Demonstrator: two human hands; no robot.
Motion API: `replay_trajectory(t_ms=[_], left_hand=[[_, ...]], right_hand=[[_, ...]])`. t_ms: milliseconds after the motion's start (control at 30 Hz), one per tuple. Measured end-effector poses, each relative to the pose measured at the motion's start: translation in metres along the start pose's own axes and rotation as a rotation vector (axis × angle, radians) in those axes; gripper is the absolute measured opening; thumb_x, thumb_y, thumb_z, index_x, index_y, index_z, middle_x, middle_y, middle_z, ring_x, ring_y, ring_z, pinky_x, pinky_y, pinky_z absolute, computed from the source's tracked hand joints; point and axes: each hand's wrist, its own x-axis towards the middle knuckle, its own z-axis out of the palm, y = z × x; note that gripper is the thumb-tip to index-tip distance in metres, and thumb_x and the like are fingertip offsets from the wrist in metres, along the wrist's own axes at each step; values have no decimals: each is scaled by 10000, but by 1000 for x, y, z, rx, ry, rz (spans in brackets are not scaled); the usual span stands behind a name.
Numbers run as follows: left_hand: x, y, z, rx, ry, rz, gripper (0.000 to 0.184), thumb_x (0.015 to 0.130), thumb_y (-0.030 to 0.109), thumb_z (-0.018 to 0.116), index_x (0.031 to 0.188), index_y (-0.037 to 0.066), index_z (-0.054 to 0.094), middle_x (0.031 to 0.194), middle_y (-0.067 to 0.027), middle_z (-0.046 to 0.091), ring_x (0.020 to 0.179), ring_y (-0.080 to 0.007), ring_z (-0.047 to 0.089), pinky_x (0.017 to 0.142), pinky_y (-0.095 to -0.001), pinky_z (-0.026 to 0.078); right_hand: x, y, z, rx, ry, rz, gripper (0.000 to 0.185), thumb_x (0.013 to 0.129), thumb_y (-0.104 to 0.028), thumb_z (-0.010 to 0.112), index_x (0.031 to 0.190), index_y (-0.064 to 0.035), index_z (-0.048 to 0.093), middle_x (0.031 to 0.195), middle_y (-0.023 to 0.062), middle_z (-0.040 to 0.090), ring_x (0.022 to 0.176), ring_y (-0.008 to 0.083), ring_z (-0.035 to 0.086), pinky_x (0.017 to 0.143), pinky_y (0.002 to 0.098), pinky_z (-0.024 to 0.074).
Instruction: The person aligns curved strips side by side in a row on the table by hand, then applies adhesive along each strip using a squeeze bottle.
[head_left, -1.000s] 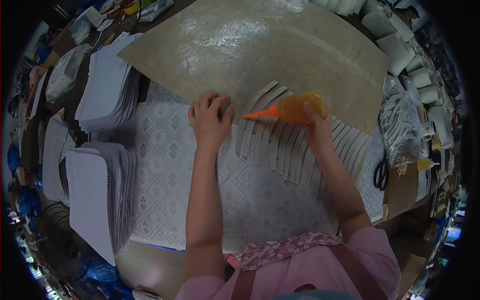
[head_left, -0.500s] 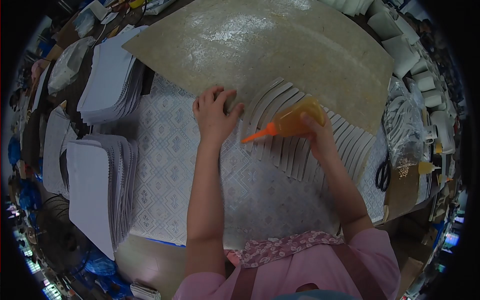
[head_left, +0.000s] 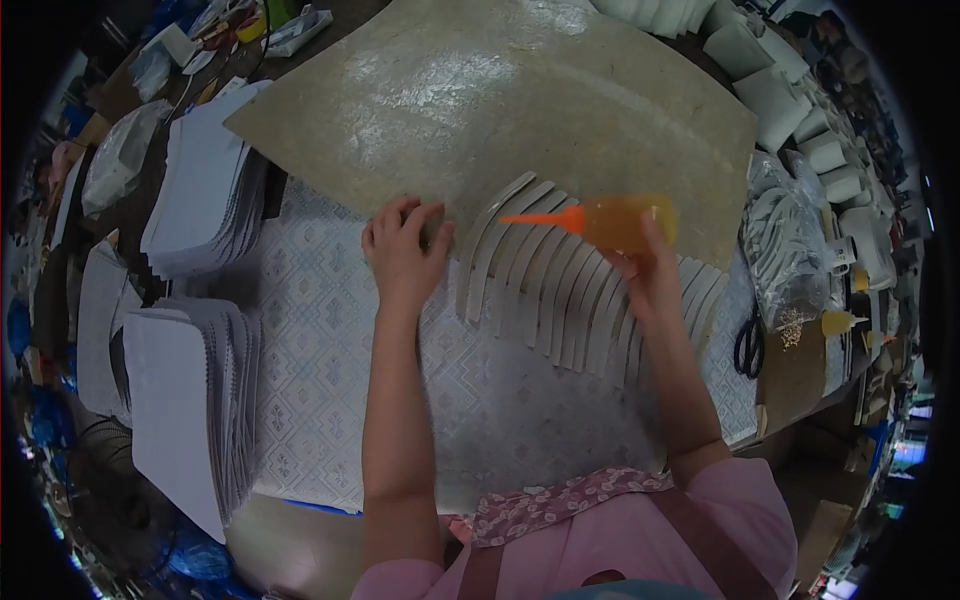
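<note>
Right of centre in the frame, the right hand (head_left: 652,268) holds a bottle (head_left: 618,222) sideways, thumb and fingers pinching its body, its orange nozzle (head_left: 540,219) pointing left above a row of curved strips (head_left: 545,300); that forearm slants up from the lower right. Left of centre, the left hand (head_left: 405,258) is palm down, fingers bent and slightly spread, at the board's (head_left: 600,130) lower edge

Pale curved strips (head_left: 571,305) across tan board (head_left: 620,125)
</note>
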Motion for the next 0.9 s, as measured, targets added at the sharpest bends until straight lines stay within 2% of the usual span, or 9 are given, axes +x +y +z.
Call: replay_trajectory(t_ms=[67, 167, 367, 467, 767, 900], left_hand=[[0, -1, 1, 4, 10, 3, 241, 810, 278, 677, 1029, 176, 686, 1160, -59, 563, 1147, -248, 492, 1034, -434, 266], [-1, -1, 2, 24, 23, 10, 242, 812, 274, 679, 1033, 176, 685, 1158, -60, 567, 1140, -247, 498, 1027, -434, 271], [0, -1, 2, 32, 24, 13, 241, 815, 277, 680, 1033, 175, 685, 1154, -60, 573, 1140, -248, 500, 1023, -435, 277], [0, 0, 1, 29, 24, 16, 239, 816, 274, 679, 1033, 176, 686, 1150, -59, 576, 1136, -248, 503, 1021, -436, 279], [0, -2, 2, 51, 15, 19, 246, 838, 290, 661, 1063, 192, 683, 1169, -48, 570, 1143, -243, 495, 1019, -419, 280], [0, -1, 1, 37, 18, 14, 237, 833, 276, 664, 1052, 189, 685, 1166, -49, 571, 1146, -242, 494, 1025, -424, 276]], right_hand=[[10, -6, -11, -88, 94, -209, 486, 862, -219, 704, 1237, -24, 463, 1127, 106, 580, 1035, 243, 615, 801, 396, 576], [18, -5, -24, -148, 193, -357, 534, 852, -200, 721, 1258, -24, 423, 1153, 110, 552, 1051, 233, 601, 793, 352, 574], [27, 2, -24, -192, 230, -359, 655, 818, -233, 762, 1304, -42, 368, 1212, 106, 500, 1071, 225, 569, 802, 350, 558], [30, 5, -21, -252, 268, -394, 547, 863, -204, 708, 1280, -31, 398, 1175, 105, 530, 1045, 236, 596, 808, 368, 572], [32, 8, -20, -300, 290, -402, 564, 851, -223, 725, 1275, -31, 406, 1169, 103, 529, 1041, 233, 596, 782, 344, 573], [28, 10, -17, -279, 220, -291, 551, 847, -234, 728, 1260, -33, 424, 1142, 102, 550, 1038, 222, 593, 772, 346, 575]])
